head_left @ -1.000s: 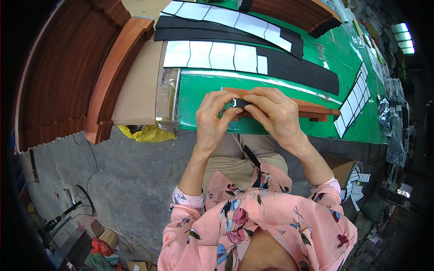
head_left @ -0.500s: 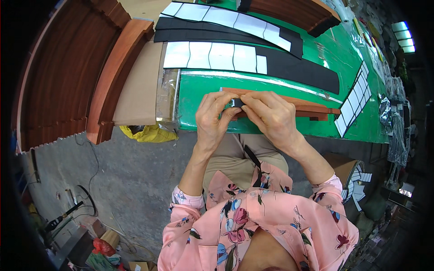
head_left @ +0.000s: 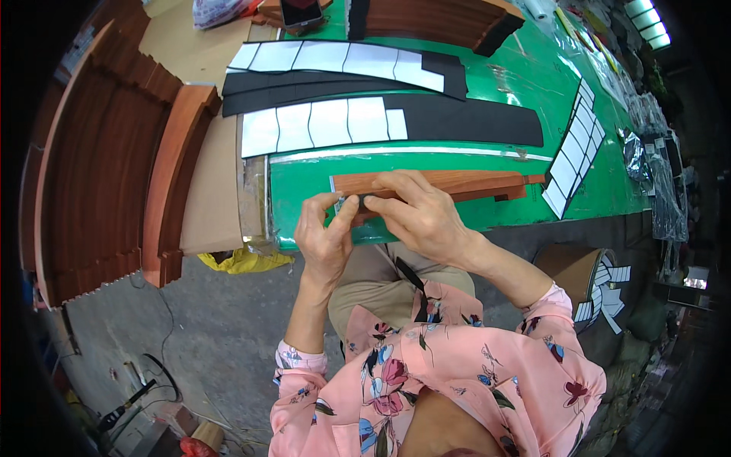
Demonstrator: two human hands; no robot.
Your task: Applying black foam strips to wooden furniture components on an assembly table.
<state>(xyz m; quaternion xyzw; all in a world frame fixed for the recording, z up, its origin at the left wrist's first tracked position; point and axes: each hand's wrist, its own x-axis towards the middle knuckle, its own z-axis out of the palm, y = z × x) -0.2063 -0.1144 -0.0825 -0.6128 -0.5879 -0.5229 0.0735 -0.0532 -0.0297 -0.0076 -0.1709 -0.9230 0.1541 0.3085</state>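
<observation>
My left hand and my right hand meet over the left end of a reddish-brown wood-grain strip. Between their fingertips is a small black pad, mostly hidden, so its full shape cannot be made out. The left thumb and forefinger pinch at its left side, while the right fingers press on it from the right. Beneath the hands, the strip lies lengthwise along the near edge of a green tabletop; its tapered end points right.
Black sheets bearing white rectangular stickers lie beyond the strip. A white sticker sheet lies at right. Large brown moulded panels stand at left. Beside my right forearm is a round bin with white scraps.
Both hands have come down with the small black pad from above the strip to its left end. My head view has also shifted, so the table sits lower and further left.
</observation>
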